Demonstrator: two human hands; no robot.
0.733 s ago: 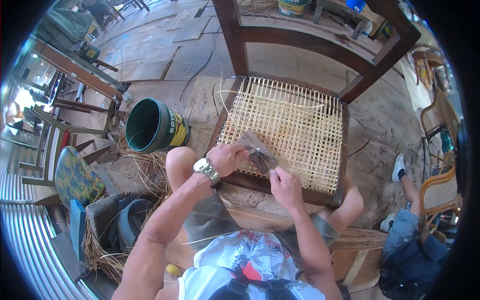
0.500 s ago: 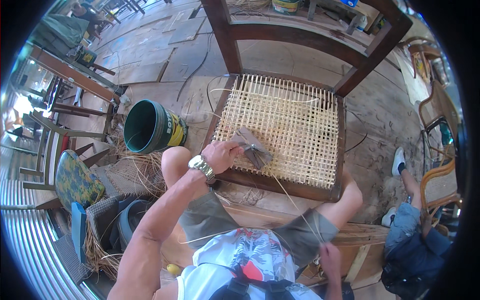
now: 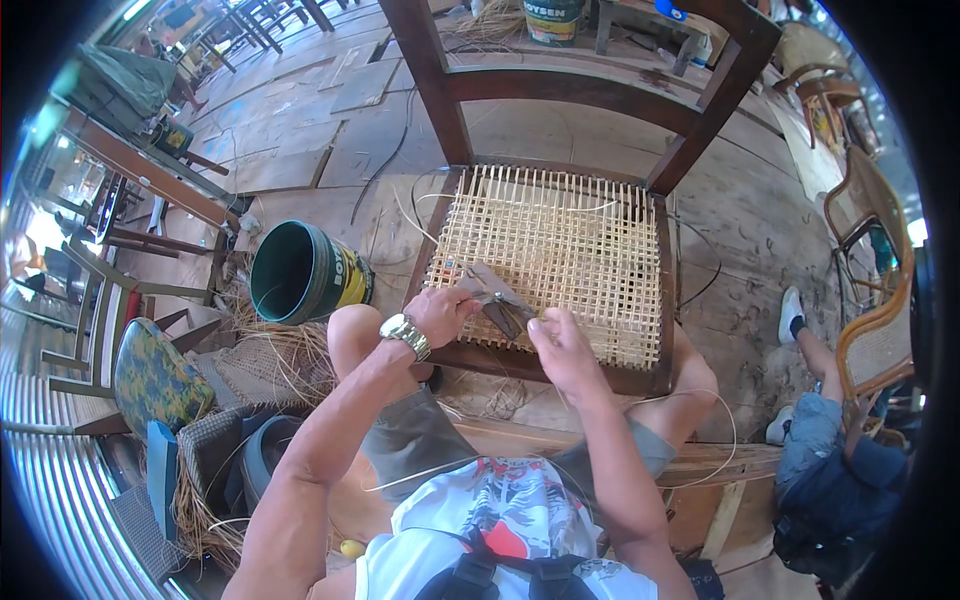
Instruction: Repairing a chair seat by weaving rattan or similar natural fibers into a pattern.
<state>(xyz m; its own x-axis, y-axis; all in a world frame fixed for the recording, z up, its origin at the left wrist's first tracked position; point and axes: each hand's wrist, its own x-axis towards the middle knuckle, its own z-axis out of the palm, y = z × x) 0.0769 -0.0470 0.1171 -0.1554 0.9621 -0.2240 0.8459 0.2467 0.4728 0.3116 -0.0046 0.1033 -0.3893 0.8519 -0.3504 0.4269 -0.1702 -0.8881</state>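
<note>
In front of me is a dark wooden chair (image 3: 440, 88) with its seat woven in open, pale cane mesh (image 3: 570, 270). My left hand (image 3: 436, 314), wearing a metal watch, grips a small wooden block tool (image 3: 514, 304) with a metal screw and plate, over the front left of the mesh. Just right of the block, my right hand (image 3: 566, 352) is pinched on a thin cane strand (image 3: 733, 430), whose length loops out past my right knee. Part of the strand at the block is hidden by my fingers.
A green bucket (image 3: 305, 272) lies tipped left of the seat. Loose cane fibres (image 3: 285, 355) and a camouflage-patterned cushion (image 3: 160, 375) lie nearby. Cane-backed chairs (image 3: 875, 340) stand at right, beside a seated person in denim shorts (image 3: 812, 435). Another bucket (image 3: 552, 22) stands behind the chair.
My right hand has come up from beside my right thigh to the block tool. The strand, drawn taut toward my lap before, now hangs in a loose loop at right.
</note>
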